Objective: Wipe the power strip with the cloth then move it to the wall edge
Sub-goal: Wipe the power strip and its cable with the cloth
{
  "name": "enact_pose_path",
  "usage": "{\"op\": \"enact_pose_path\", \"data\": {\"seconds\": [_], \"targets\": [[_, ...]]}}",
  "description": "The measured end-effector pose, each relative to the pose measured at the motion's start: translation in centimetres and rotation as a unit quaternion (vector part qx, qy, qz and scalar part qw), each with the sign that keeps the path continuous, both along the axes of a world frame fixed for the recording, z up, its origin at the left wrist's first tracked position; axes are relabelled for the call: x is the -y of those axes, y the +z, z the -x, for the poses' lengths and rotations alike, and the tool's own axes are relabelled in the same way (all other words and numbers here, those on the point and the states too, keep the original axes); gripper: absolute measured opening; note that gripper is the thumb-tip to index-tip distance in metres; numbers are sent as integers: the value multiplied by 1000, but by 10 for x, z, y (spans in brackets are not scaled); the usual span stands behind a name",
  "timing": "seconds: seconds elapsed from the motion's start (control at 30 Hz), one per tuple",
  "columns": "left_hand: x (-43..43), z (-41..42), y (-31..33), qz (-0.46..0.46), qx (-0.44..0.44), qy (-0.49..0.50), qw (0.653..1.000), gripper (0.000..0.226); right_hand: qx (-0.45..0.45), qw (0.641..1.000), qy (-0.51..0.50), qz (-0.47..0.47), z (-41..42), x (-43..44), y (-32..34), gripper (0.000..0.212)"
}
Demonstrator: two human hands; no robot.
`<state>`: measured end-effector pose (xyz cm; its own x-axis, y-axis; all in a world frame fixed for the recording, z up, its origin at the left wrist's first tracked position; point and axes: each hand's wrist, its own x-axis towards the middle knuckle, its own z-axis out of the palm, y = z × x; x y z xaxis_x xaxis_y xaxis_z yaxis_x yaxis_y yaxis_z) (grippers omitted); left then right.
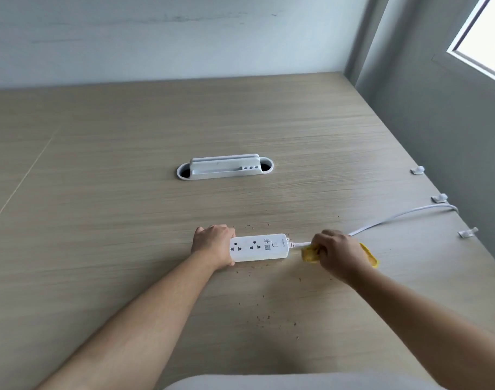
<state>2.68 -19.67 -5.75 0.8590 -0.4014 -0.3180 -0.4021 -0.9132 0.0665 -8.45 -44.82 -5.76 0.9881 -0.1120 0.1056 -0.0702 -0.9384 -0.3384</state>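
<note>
A white power strip (pixel 259 247) lies flat on the wooden table (pixel 128 192), sockets facing up. My left hand (pixel 214 244) grips its left end. Just to the right of the strip, my right hand (pixel 337 254) is closed around a bunched yellow cloth (pixel 310 254), which wraps the white cord (pixel 403 213) where it leaves the strip. A yellow corner of the cloth sticks out behind my wrist. The cord runs on to the right, toward the table's edge by the grey wall.
A white oval cable grommet (pixel 225 167) is set into the table further back. Three small white cable clips (pixel 440 198) line the right edge by the grey wall (pixel 443 122). Dark crumbs (pixel 268 305) are scattered around and in front of the strip.
</note>
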Motion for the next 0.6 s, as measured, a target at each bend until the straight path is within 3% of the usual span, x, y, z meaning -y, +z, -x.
{"op": "enact_pose_path", "data": {"seconds": [0.1, 0.2, 0.27, 0.4, 0.5, 0.6], "targets": [[1, 1, 1, -2, -4, 7, 1000, 50, 47, 996, -52, -58, -21, -20, 8, 35], [2, 2, 3, -6, 0, 10, 1000, 50, -54, 992, 59, -96, -32, -54, 3, 41], [2, 3, 4, -12, 6, 7, 1000, 52, -117, 982, 136, -53, -23, -57, -4, 42], [3, 3, 6, -27, -2, 8, 1000, 52, -208, 977, 56, -10, 0, -25, 10, 26], [7, 2, 9, -55, -8, -9, 998, 52, -124, 984, -68, -108, 2, -3, 29, 24], [19, 3, 13, -65, -16, -33, 997, 80, -44, 987, -103, -118, -6, 5, 37, 32]]}}
